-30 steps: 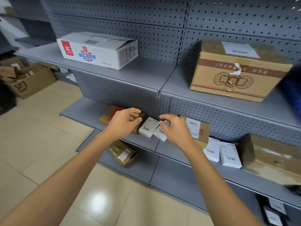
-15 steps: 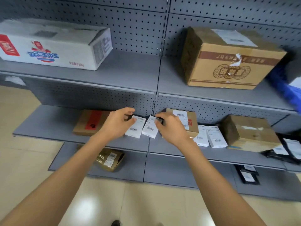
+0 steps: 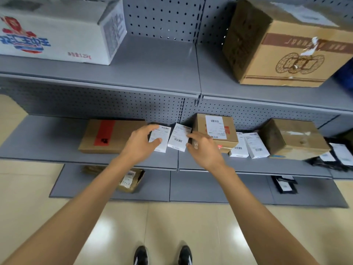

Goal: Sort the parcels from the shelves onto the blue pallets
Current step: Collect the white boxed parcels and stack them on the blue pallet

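Note:
Two small white parcels with barcode labels sit side by side on the middle grey shelf [image 3: 47,148]. My left hand [image 3: 140,145] closes its thumb and fingers around the left white parcel [image 3: 162,137]. My right hand [image 3: 205,148] grips the right edge of the right white parcel [image 3: 178,138]. Both parcels still rest on the shelf or just above it. No blue pallet is in view.
On the same shelf lie a flat brown box with a red label [image 3: 110,136], a labelled brown box [image 3: 215,129], two more white parcels [image 3: 248,145], a taped brown box [image 3: 294,139] and black bags [image 3: 338,155]. Large cartons [image 3: 286,43] stand above. My shoes [image 3: 162,255] are on the tiled floor.
I have stepped closer and the view has tilted down. Both hands have reached the two white parcels and closed on them, one each.

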Motion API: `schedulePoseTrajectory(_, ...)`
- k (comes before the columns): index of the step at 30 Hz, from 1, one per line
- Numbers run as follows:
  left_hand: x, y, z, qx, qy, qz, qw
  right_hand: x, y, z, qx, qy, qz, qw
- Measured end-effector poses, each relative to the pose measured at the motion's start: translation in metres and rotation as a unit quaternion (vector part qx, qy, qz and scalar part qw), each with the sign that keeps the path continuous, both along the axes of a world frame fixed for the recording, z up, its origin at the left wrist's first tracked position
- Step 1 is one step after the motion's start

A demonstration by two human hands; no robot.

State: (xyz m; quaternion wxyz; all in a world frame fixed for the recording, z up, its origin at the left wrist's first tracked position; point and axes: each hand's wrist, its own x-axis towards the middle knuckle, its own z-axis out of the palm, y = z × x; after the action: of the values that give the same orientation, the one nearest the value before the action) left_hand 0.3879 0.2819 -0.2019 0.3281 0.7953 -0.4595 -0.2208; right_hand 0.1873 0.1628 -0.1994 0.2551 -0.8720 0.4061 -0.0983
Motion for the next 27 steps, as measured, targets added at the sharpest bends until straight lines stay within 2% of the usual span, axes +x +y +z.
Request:
schedulePoseTrajectory(8, -0.006, -0.004, -0.064, 0.029, 0.026, 0.0, 0.999, 0.0, -0.014, -0.057, 0.024, 0.012, 0.004, 1.0)
schedulePoseTrajectory(18, 0.01, -0.023, -0.141, 0.037, 0.007, -0.006, 0.999, 0.019, -0.036, -0.135, 0.025, 0.026, 0.012, 0.999)
schedulePoseTrajectory(27, 0.037, -0.058, -0.204, 0.051, -0.056, -0.023, 0.997, 0.045, -0.065, -0.199, 0.004, 0.059, 0.016, 0.998)
